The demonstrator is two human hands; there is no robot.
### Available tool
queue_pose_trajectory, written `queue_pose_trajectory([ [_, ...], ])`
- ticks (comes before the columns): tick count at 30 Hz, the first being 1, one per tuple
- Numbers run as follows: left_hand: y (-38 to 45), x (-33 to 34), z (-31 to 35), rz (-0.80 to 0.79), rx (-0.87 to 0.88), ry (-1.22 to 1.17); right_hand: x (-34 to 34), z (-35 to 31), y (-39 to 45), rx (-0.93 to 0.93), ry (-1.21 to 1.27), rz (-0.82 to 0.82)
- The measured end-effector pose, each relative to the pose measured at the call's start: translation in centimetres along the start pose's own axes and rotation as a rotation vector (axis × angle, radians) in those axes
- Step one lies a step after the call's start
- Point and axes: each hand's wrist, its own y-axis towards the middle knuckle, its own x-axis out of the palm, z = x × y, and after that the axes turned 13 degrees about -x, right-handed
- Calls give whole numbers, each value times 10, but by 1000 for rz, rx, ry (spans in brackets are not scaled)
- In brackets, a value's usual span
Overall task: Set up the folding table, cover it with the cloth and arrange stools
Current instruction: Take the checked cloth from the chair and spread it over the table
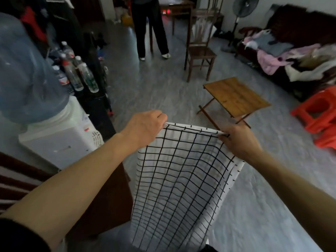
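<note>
Left hand (145, 127) and right hand (238, 138) each pinch a top corner of white black-grid cloth (178, 182), hanging down; small wooden folding table (236, 97) stands unfolded beyond, red plastic stools (318, 115) right.

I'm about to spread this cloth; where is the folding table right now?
In the head view, the folding table stands unfolded on the floor ahead and right, between the wooden chair and the orange stools.

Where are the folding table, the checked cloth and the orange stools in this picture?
folding table (236, 96), head view, middle of its wooden top.
checked cloth (181, 170), head view, middle of the hanging panel below both hands.
orange stools (317, 113), head view, side of the stack at the right edge.
</note>
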Motion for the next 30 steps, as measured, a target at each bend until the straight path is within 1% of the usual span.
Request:
queue_pose_trajectory([
  [3,38,16,43,-62,14,-21,-4,52,-16,56,4,-11],
  [8,114,41,130,-87,60,-47,-33,151,-38,162,25,14],
  [12,165,44,161,-72,80,-91,-56,200,-28,178,35,49],
  [18,253,60,156,-5,86,-138,-63,246,25,201,47,115],
  [26,380,100,115,54,128,-289,-65,281,128,342,-37,118],
  [30,440,118,90,72,139,-316,-68,298,183,392,-98,142],
])
